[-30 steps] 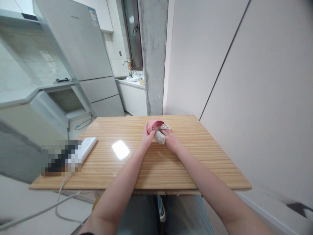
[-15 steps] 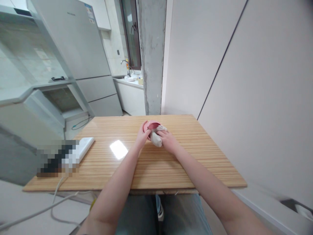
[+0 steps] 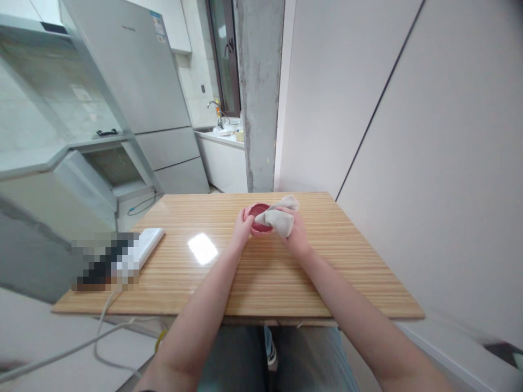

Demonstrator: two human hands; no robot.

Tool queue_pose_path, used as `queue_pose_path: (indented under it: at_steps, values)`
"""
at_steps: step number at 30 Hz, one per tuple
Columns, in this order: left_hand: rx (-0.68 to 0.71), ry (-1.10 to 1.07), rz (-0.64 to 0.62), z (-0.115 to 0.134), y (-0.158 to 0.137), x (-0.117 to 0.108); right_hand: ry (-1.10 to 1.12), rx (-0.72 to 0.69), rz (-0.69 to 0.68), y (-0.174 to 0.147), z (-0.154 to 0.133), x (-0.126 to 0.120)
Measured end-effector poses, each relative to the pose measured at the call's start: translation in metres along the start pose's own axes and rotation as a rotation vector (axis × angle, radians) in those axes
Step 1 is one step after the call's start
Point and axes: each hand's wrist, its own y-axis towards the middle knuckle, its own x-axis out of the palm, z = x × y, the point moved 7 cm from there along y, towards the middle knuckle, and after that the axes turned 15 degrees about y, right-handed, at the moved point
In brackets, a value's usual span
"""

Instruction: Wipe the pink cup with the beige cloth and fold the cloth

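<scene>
A pink bowl point(image 3: 261, 231) is over the middle of the wooden table, its opening towards me. My left hand point(image 3: 244, 224) grips its left rim, thumb on the inner side and fingers around the outside. In my right hand point(image 3: 297, 234) is a whitish cloth point(image 3: 280, 219), bunched up and lying partly across the bowl's right side. The cloth hides some of the right fingers and part of the bowl's inside. Whether the bowl rests on the tabletop or is held just above it, I cannot tell.
The striped wooden table point(image 3: 196, 296) spreads out before me. On its left stand a white box-like object point(image 3: 150, 242) and a blurred dark thing. Pale cables point(image 3: 102, 321) hang at the near left edge. A grey pillar point(image 3: 261, 109) and a white wall panel point(image 3: 347, 81) rise beyond.
My right hand has moved right and lifted the cloth away from the bowl's near side. The bowl has turned so more of its inside shows. The view has shifted slightly.
</scene>
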Motion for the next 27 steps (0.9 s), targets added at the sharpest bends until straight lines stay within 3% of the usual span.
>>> queue_pose_path:
  at_steps: [6,12,18,20,23,27]
  values:
    - [0.074,0.175,-0.128,0.004,-0.008,0.016,-0.030,0.004,0.264,-0.004,-0.001,-0.024]
    - [0.057,0.050,-0.120,0.007,-0.010,0.018,-0.044,-0.015,-0.105,0.004,0.003,0.005]
    - [-0.042,-0.076,0.156,-0.007,-0.002,-0.006,0.093,0.048,-0.103,0.001,0.012,0.021]
    - [-0.068,-0.104,0.194,-0.011,-0.004,-0.006,0.173,0.089,-0.091,-0.001,0.014,0.029]
    - [-0.097,-0.158,0.111,-0.010,-0.008,0.004,0.294,0.148,0.027,-0.004,0.018,0.030]
    - [-0.247,-0.218,-0.092,-0.011,-0.014,0.018,0.439,0.158,0.213,-0.004,0.027,0.013]
